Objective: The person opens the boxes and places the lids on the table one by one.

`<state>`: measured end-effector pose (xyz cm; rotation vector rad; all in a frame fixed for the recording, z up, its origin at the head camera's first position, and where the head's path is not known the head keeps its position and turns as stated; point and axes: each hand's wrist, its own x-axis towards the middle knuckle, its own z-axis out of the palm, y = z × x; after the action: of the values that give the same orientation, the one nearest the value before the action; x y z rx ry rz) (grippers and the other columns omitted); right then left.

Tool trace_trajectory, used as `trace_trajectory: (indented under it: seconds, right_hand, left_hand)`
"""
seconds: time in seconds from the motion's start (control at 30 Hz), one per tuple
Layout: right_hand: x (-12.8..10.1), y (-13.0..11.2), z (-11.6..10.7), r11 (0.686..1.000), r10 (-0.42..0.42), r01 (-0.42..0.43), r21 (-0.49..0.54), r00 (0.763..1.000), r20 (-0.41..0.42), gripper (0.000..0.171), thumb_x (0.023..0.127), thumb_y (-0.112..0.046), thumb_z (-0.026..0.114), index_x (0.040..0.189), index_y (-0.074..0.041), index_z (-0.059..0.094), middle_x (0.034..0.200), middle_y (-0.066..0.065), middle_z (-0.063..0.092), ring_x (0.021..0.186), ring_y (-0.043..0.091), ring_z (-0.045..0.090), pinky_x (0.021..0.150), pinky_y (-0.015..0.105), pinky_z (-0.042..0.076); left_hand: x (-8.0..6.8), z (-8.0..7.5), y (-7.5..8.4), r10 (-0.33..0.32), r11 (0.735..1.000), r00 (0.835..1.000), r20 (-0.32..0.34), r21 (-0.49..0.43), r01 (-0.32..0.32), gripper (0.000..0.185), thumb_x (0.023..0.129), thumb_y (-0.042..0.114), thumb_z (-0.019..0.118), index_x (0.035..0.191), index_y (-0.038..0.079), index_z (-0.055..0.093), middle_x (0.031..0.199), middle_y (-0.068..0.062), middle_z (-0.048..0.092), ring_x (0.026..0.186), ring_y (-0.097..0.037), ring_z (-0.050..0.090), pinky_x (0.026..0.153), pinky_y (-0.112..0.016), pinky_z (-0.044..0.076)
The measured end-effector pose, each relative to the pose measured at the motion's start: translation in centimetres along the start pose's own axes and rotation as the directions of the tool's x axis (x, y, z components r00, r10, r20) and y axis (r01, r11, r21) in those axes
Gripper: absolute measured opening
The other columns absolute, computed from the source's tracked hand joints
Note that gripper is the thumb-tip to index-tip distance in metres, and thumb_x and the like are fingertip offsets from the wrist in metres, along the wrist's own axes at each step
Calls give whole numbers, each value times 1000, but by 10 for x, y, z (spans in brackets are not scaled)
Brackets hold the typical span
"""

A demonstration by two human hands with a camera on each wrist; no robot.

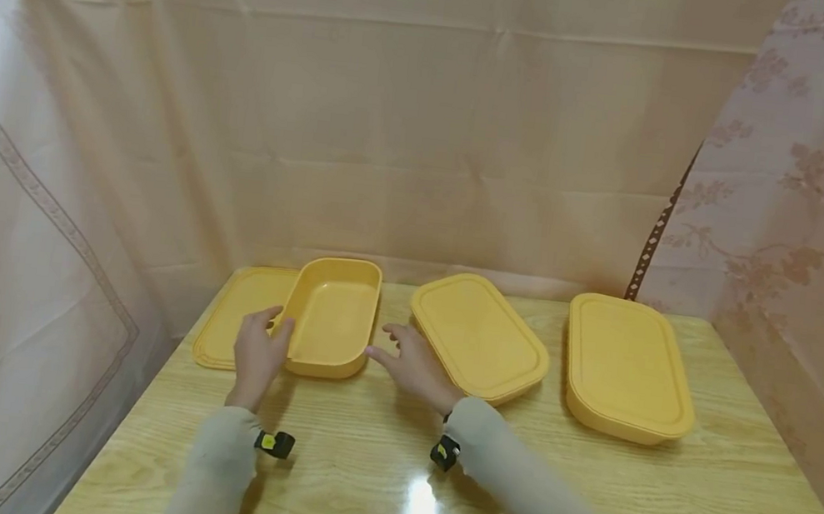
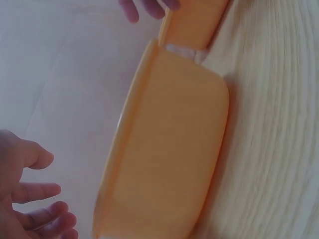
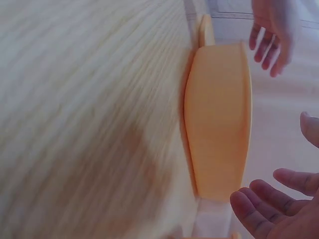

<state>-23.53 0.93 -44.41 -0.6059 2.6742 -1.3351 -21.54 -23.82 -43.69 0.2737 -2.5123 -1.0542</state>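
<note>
An open yellow container (image 1: 330,315) stands at the left of the wooden table (image 1: 389,472), partly on top of a flat yellow lid (image 1: 235,318). My left hand (image 1: 261,348) is open at the container's near left corner. In the left wrist view its fingers (image 2: 35,191) are spread a little apart from the container's wall (image 2: 169,149). My right hand (image 1: 408,361) is open with fingers spread just right of the container, between it and a lidded box. In the right wrist view its fingertips (image 3: 274,196) hover close to the container (image 3: 219,119) without touching.
Two more yellow containers with lids on lie to the right, one tilted in the middle (image 1: 479,335) and one further right (image 1: 630,368). Pale curtains (image 1: 471,129) close in the table at the back and both sides.
</note>
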Motion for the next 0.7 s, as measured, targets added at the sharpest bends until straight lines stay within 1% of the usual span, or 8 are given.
trace_trajectory:
  seconds: [0.1,0.23,0.4,0.5,0.7]
  right_hand:
    - [1,-2,-4,999,-18,18,-32,1000,9,60,95,-41,60,138,0,49,136,20,54,120,38,54,97,49,49]
    - [0,-7,-10,997,-30,31,-69,999,18,60,95,-42,60,139,-2,50,136,20,54,121,38,54,97,49,49]
    - [1,-11,-19,988,-62,64,-138,998,19,58,96,-42,59,137,-3,51,131,19,57,118,35,57,96,48,50]
    - [3,-14,-25,981,-75,76,-179,997,14,57,96,-41,59,137,-2,52,130,18,57,116,33,57,97,47,49]
    - [7,-19,-35,972,-89,90,-218,996,14,56,95,-39,62,136,-1,53,128,18,57,116,32,56,99,47,47]
  left_hand:
    - [0,2,4,31,1000,999,-26,0,-31,41,95,22,59,125,-7,59,121,-31,56,109,-44,56,91,-56,46]
    - [-1,4,9,38,999,999,-38,-11,-38,41,94,21,61,124,-7,60,119,-30,57,107,-44,57,90,-56,47]
    - [-1,4,16,39,999,999,-8,-36,-39,44,94,24,62,126,-6,59,124,-28,57,111,-43,56,92,-55,46]
    - [-1,4,20,41,998,999,6,-48,-41,46,94,25,62,128,-5,58,125,-28,56,113,-43,55,93,-54,46]
    - [-1,4,28,34,998,999,24,-50,-33,48,94,27,62,130,-4,56,126,-27,54,113,-42,55,92,-52,49]
